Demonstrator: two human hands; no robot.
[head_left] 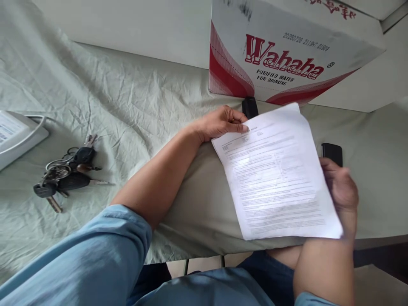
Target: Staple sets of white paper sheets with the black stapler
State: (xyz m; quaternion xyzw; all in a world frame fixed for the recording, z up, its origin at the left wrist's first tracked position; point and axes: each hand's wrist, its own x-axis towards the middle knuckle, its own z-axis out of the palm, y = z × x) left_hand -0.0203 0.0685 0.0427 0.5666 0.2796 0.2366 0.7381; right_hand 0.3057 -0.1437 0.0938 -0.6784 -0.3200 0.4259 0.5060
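Head view: the printed paper (274,182) is held over the green cloth (172,89), before the carton (287,55); its long axis runs away from the wearer, heading end far and tilted left. The left hand (221,123) pinches its top edge, thumb above. The right hand (342,191), blurred, meets the right edge; its fingers are partly hidden, their closure indeterminable. Fine print is illegible; the carton is cut off above.

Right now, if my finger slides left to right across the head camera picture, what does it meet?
White object with a cable → bunch of keys → left hand → printed paper → right hand.
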